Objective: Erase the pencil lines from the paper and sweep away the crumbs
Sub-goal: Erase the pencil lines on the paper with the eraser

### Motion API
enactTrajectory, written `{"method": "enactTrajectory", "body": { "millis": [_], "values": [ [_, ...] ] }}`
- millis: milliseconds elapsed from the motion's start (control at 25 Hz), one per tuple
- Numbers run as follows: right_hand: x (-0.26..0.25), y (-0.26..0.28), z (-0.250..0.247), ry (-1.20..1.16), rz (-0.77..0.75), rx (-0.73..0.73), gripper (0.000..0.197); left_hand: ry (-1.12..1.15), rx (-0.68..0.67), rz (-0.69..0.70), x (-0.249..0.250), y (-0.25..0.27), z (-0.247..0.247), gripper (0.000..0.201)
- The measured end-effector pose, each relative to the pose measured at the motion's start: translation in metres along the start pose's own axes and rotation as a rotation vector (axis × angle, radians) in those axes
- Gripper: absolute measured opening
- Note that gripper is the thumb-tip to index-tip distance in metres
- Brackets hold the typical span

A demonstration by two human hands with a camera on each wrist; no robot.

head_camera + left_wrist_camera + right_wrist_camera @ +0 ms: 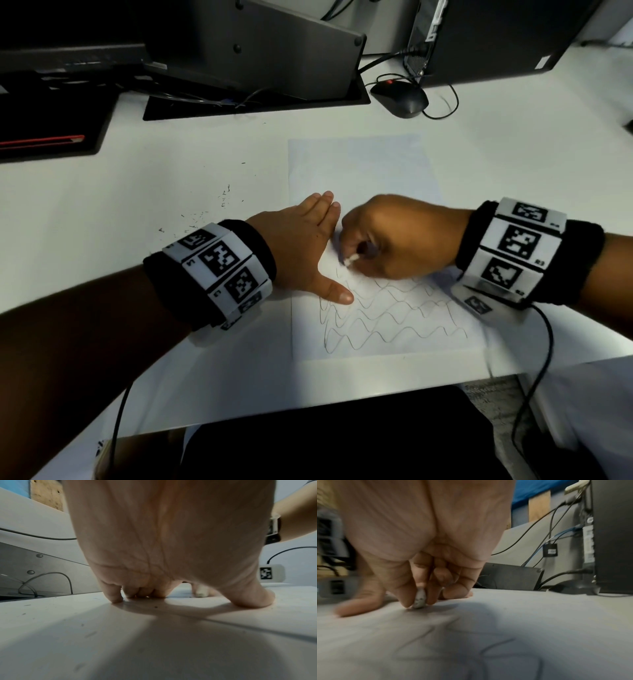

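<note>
Right hand grip pinches small white eraser, tip touching white paper sheet with wavy pencil lines just below. Left hand flat, fingers straight, pressing paper beside it. Dark crumbs on white tabletop, left of hands.

left hand was spread flat, palm down, fingers straight and together, thumb splayed out toward the body. right hand was curled up tight just beside it, knuckles up, fingertips pinching something small and pointing down. both forearms came in low from either side, each wrist wrapped in a marker band.
</note>
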State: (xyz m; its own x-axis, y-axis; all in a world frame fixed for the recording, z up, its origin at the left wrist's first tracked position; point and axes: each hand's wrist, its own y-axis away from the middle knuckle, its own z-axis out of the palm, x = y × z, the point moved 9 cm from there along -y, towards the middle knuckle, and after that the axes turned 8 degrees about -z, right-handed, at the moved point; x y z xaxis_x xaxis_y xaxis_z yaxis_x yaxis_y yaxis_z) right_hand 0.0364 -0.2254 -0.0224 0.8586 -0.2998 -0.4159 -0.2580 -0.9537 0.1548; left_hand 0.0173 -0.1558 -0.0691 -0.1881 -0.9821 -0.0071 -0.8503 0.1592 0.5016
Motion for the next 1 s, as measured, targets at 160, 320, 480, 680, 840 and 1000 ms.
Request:
{"method": "enactTrajectory", "body": {
  "millis": [160,320,480,680,840,1000],
  "values": [
    [0.014,0.002,-0.013,0.014,0.073,0.068,0.011,-0.012,0.004,0.001,0.000,0.000,0.000,0.135],
    [-0.002,0.004,0.003,-0.009,-0.005,-0.022,0.011,-0.016,-0.005,-0.003,-0.001,0.001,0.001,0.135],
    [0.013,0.006,-0.012,0.023,0.059,0.073,0.011,-0.030,-0.009,-0.004,0.001,0.002,0.000,0.133],
    [0.000,0.008,-0.003,-0.029,-0.001,-0.006,0.011,-0.028,-0.013,-0.006,0.000,0.003,0.000,0.133],
    [0.033,0.014,-0.024,0.000,0.108,0.166,0.011,-0.013,-0.037,-0.028,-0.001,0.003,-0.003,0.133],
    [0.034,0.017,-0.019,0.018,0.134,0.173,0.010,0.011,0.000,0.031,0.016,-0.006,-0.010,0.129]
  ]
}}
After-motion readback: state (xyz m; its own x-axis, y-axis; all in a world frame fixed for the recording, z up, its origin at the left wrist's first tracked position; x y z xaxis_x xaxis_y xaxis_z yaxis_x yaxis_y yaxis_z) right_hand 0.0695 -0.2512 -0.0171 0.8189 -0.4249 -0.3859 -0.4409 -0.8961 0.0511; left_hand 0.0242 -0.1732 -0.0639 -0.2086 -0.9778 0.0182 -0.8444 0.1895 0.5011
